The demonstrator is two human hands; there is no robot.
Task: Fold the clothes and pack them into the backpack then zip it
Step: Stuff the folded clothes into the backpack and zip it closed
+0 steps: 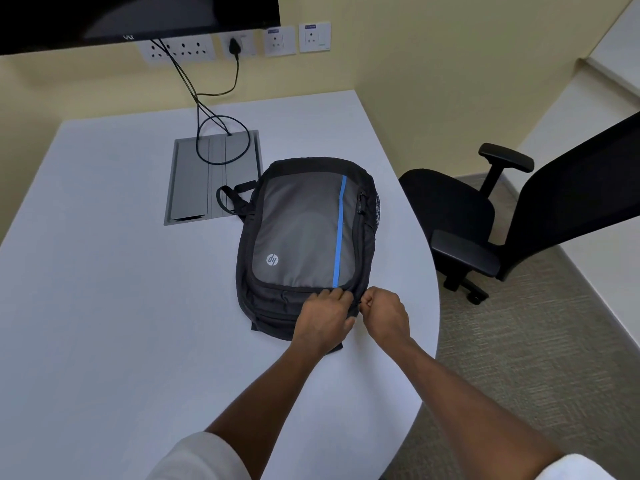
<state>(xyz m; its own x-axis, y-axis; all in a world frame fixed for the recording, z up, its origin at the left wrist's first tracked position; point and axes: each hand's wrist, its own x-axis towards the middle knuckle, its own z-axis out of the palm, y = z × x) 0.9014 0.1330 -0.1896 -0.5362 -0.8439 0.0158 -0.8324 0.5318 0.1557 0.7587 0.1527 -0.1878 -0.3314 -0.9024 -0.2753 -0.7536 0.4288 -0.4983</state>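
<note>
A: Where is the bag?

B: The black and grey fabric backpack with a blue stripe (304, 233) lies flat on the pale, rounded table (104, 271), its front panel facing up and its near end under both hands.

A: What are the hands doing?

B: The left hand (323, 317) lies over the near edge of the backpack, fingers curled down onto the black fabric, gripping it. The right hand (384, 315) sits just beside it, touching the bag's near right corner, its fingers bunched and pinching something small at the seam. It's too small to say for certain that it's a zipper pull.

A: Anything else around?

B: Beyond the hands, past the backpack's far left side, a grey metal cable hatch (194, 181) is set into the table, with black cables (221, 133) looping over it. To the right of the right hand, off the table, stands a black office chair (485, 220) on the carpet.
</note>
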